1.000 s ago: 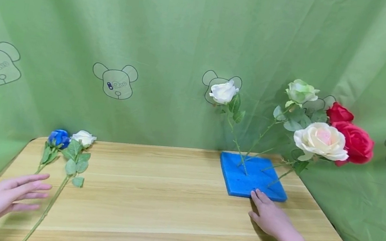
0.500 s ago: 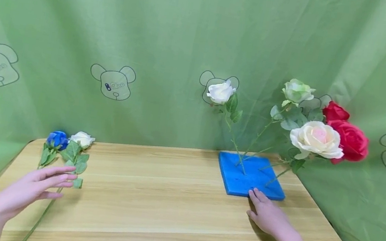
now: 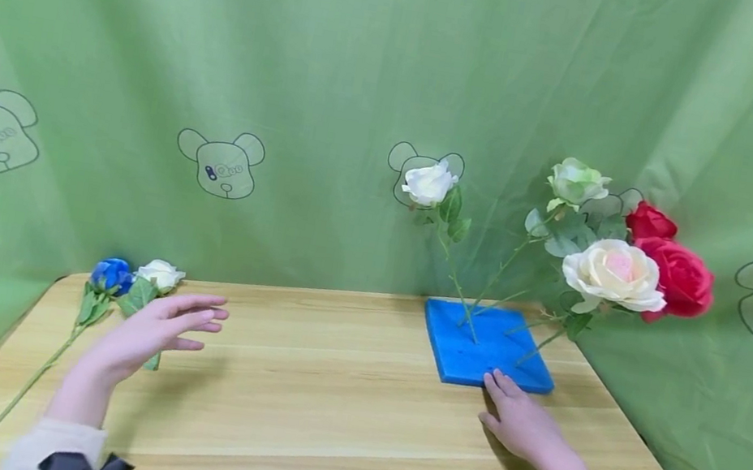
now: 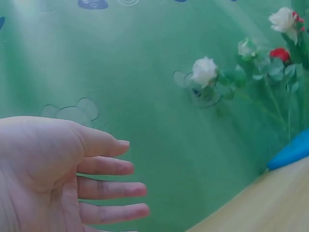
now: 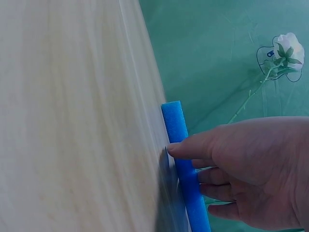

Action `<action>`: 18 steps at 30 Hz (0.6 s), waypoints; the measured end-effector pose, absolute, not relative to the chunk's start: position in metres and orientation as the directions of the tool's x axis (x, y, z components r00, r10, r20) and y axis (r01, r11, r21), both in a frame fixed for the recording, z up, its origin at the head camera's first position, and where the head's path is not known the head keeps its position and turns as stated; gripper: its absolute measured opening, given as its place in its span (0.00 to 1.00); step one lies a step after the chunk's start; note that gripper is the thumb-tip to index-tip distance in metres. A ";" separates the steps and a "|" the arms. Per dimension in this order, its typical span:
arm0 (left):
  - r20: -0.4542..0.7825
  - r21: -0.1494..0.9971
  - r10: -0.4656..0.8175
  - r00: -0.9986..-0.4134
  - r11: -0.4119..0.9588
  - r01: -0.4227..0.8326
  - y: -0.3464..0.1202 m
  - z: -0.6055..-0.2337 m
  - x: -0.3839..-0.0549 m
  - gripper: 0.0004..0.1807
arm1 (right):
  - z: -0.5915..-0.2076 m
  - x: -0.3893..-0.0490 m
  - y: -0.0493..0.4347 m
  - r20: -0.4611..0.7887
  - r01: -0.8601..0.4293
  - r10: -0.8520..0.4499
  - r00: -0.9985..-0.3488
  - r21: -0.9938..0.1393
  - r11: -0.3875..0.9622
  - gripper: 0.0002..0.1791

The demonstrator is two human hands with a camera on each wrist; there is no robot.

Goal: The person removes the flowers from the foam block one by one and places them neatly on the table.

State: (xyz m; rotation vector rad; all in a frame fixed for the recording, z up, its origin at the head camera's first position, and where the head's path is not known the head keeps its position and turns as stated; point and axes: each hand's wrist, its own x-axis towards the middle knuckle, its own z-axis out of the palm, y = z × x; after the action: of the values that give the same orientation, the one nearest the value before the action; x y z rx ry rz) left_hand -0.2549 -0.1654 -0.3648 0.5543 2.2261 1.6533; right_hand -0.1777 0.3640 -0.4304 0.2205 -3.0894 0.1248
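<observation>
My left hand [image 3: 148, 334] hovers over the table's left side with its fingers extended and nothing in them. Below and behind it lie a blue rose [image 3: 112, 275] and a white rose [image 3: 160, 276], the latter's stem mostly hidden by the hand. My right hand [image 3: 525, 425] rests its straight fingers on the front edge of a blue foam pad [image 3: 450, 353]; in the right wrist view the thumb lies along the pad's side [image 5: 174, 121]. Standing in the pad are a white rose [image 3: 430, 184], a pale green rose [image 3: 577, 182], a cream rose [image 3: 617, 274] and red roses [image 3: 680, 279].
The wooden table [image 3: 314, 398] carries the pad at its back right and the loose roses at its back left. A green curtain [image 3: 339, 98] with printed bear faces hangs behind and along both sides.
My left hand has moved right and away from me, passing over the lying roses, still holding nothing. The right hand stays on the foam pad.
</observation>
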 end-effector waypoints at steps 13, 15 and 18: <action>-0.001 0.986 0.555 -0.832 0.141 0.093 -0.068 -0.368 -0.291 0.28 | -0.430 -0.177 0.365 0.049 -0.158 -0.153 -0.987 -0.120 0.980 0.34; 0.008 0.988 0.561 -0.828 0.122 0.091 -0.053 -0.369 -0.294 0.28 | -0.430 -0.177 0.365 0.054 -0.163 -0.157 -0.986 -0.119 0.979 0.34; 0.018 0.991 0.572 -0.820 0.100 0.092 -0.030 -0.373 -0.298 0.29 | -0.429 -0.178 0.366 0.064 -0.165 -0.159 -0.985 -0.119 0.979 0.34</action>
State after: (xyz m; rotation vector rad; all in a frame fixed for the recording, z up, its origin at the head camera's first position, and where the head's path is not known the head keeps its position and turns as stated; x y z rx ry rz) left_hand -0.2984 -0.0297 -0.3726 0.6504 2.0137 1.7683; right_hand -0.1781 0.3658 -0.4291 0.2516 -3.0710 0.1912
